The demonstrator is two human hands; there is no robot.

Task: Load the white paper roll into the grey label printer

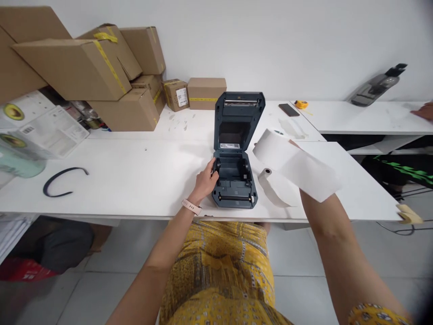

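A dark label printer stands on the white table with its lid raised and its paper bay bare. My left hand grips the left side wall of the bay, thumb on the inner side. To the right of the printer, a large white paper roll is in my right hand, which is mostly hidden behind it. The roll's loose end hangs over my right wrist. A small, nearly used-up roll lies on the table between printer and large roll, its strip curling forward.
Cardboard boxes are stacked at the back left. A dark headband and a green container lie at the left. Behind the large roll are a phone and a yellow tape measure. A dark bottle stands far right, near another person's hand.
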